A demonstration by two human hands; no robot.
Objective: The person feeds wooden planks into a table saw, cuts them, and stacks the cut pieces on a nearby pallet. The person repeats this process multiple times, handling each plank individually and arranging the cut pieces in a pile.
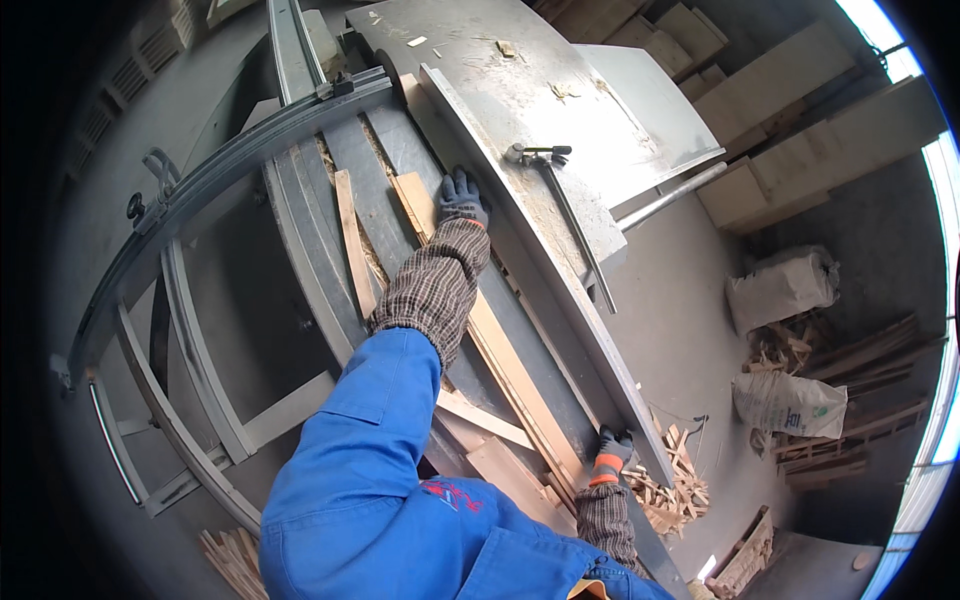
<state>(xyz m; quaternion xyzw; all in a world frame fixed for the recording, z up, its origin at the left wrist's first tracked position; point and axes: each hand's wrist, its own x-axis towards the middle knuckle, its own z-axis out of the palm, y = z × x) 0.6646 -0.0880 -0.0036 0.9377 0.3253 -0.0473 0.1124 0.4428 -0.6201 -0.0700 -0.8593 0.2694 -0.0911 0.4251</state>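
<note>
The board (525, 395) lies on the desk (403, 140), apart from the fence (550, 300). The left hand (462, 195) rests beside its far end, fingers loosely spread; whether the right hand (613, 452) grips anything, I cannot tell. A sideways slip could pinch fingers against the fence

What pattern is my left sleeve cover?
The sleeve cover is checked, brownish-grey, seen in the head view.
</note>
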